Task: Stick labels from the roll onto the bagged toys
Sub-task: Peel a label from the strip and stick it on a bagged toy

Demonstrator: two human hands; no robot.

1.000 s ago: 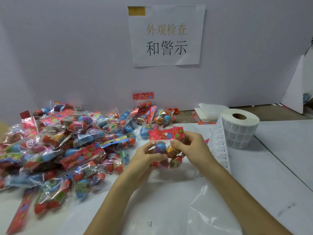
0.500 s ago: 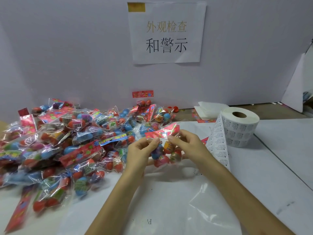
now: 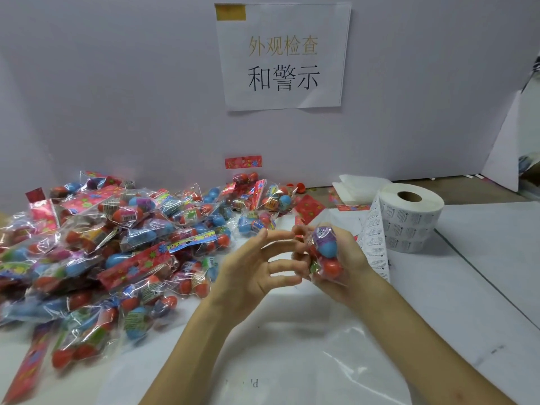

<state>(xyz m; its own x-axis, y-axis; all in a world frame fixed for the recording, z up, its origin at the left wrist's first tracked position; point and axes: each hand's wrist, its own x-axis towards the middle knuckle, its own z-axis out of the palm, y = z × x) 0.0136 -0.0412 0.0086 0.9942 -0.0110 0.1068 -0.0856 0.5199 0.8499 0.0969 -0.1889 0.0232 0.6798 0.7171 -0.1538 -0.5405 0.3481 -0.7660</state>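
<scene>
The right hand (image 3: 347, 264) grasped a clear bagged toy (image 3: 325, 249) with a blue-and-purple egg and red balls, just left of the label roll (image 3: 409, 220), whose loose strip of labels (image 3: 375, 238) bore print too small to read. The left hand (image 3: 248, 270) was released, its fingers straight and spread toward the bag, contact too blurred to tell. A pile of bagged toys (image 3: 102, 252) lay at the left, and a paper sign (image 3: 283, 54) on the far wall read "外观检查 和警示".

White table (image 3: 482, 258): toy-bag pile (image 3: 117, 244) left, label roll (image 3: 409, 223) right.
</scene>
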